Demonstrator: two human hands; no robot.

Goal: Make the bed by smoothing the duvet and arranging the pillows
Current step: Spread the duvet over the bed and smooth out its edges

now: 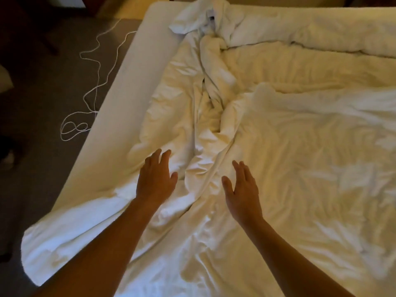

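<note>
A white duvet [300, 157] lies crumpled over the bed, with a thick twisted ridge [210, 116] running from the far edge down toward me. My left hand [156, 179] hovers open, fingers apart, just left of the ridge's near end. My right hand [242, 187] is open too, palm turned inward, just right of the ridge. Neither hand holds fabric. A bunched white heap [205, 20] sits at the far end of the ridge; I cannot tell whether it is a pillow or duvet.
The bare white mattress [128, 82] shows along the left side of the bed. A thin white cable [94, 86] loops over the dark carpet [42, 146] to the left. A duvet corner [38, 254] hangs over the near left edge.
</note>
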